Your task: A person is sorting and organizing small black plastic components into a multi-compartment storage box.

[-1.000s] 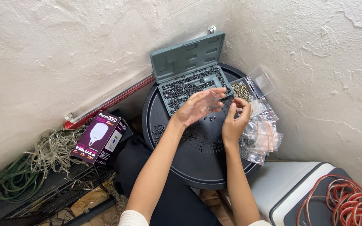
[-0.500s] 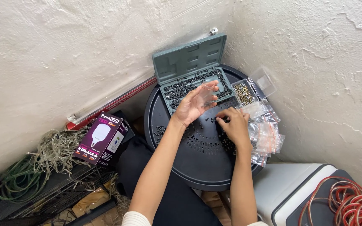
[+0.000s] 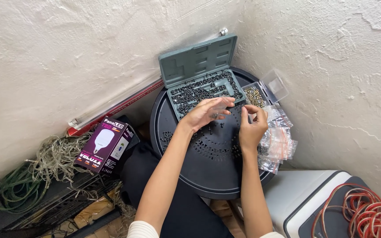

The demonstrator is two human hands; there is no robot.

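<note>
Rough white walls [image 3: 67,57] meet in a corner behind a round black tray [image 3: 212,176]. Beyond both hands lies an open green case [image 3: 201,81] full of small dark screws. Clear bags [image 3: 278,141] lie just right of the right hand [image 3: 252,130], whose fingertips are pinched together; on what, cannot be told. Left hand [image 3: 206,114] is held open and flat, palm up, with a few tiny screws [image 3: 215,116] on it.

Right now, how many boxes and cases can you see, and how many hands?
Open grey-green case full of small dark screws: 1
Small clear box of brass-coloured washers: 1
Purple light bulb carton: 1
Hands, the left hand and the right hand, over the round black tray: 2
Total: 5
</note>
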